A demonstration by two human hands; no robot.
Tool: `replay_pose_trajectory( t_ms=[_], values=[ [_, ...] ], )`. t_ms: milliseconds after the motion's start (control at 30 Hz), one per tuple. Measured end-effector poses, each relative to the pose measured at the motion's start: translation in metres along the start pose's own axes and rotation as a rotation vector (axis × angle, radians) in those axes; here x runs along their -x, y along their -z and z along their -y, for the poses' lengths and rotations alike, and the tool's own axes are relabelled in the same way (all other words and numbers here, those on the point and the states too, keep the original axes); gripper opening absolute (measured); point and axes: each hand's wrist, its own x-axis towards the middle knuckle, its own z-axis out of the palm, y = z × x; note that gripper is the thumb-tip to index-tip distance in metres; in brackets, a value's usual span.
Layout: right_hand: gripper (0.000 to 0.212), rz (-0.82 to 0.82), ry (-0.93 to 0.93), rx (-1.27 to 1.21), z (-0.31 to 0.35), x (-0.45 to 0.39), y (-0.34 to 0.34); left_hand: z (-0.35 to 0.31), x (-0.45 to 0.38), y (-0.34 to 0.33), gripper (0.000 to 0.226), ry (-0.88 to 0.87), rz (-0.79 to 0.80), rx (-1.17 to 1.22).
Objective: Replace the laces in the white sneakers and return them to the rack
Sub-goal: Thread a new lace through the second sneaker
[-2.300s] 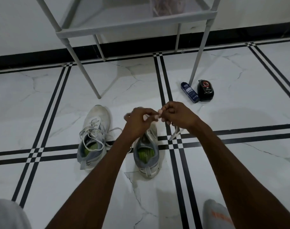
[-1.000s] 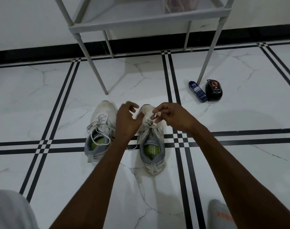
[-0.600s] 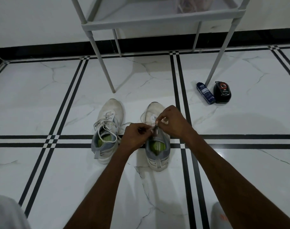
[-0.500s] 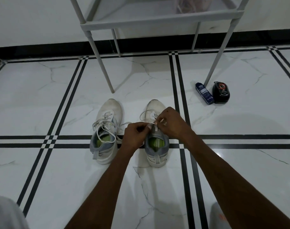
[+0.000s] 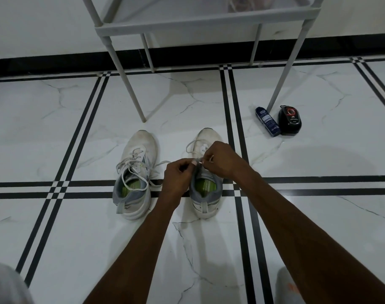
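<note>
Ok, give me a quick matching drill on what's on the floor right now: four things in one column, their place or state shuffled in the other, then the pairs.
Things:
1. left sneaker
2. right sneaker
3. blue bottle
4. black case

Place or state:
A. lying on the floor just left of the rack leg
B. laces hang loose, no hand on it
C. on the floor just right of the rack leg
D. both hands pinch its lace above the tongue

Pairs: 1-B, 2-D, 3-A, 4-C. The left hand and right hand meet over the right sneaker; the rack leg stands between bottle and case.
</note>
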Motion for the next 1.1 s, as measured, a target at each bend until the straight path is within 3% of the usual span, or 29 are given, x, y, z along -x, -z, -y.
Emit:
replay_pose_trajectory(
  t_ms=[100,233,400,433,567,800,900,967,1100],
  values=[
    [0.024,-0.037,-0.059,-0.075,-0.007,-0.001,-0.006,-0.006,0.002,-0.002,0.021,-0.038,0.040,-0.060],
    [0.014,-0.134,-0.202,-0.296,-0.012,0.003,-0.014,-0.010,-0.001,-0.003,0.030,0.098,0.024,-0.028],
    [0.003,-0.472,-0.209,-0.389,-0.005,0.011,-0.025,-0.009,-0.010,-0.008,0.013,0.149,-0.042,0.037],
    [0.004,-0.464,-0.197,-0.362,-0.004,0.012,-0.024,-0.009,-0.012,-0.010,0.013,0.148,-0.064,0.022],
    [0.020,-0.164,-0.229,-0.321,-0.002,0.014,-0.012,-0.005,-0.016,-0.017,0.012,0.052,-0.167,-0.068],
    [0.050,-0.141,-0.260,-0.325,0.003,0.015,-0.016,-0.004,-0.015,-0.021,0.014,-0.005,-0.153,-0.175],
    [0.039,-0.141,-0.279,-0.337,0.003,0.014,-0.017,-0.004,-0.015,-0.020,0.010,-0.019,-0.150,-0.203],
    [0.027,-0.137,-0.330,-0.394,-0.001,0.013,-0.016,-0.012,-0.018,-0.012,0.008,-0.010,-0.283,-0.172],
    [0.017,-0.128,-0.390,-0.539,-0.007,0.015,-0.016,-0.041,-0.022,0.037,0.016,-0.037,-0.784,-0.052]
  ],
)
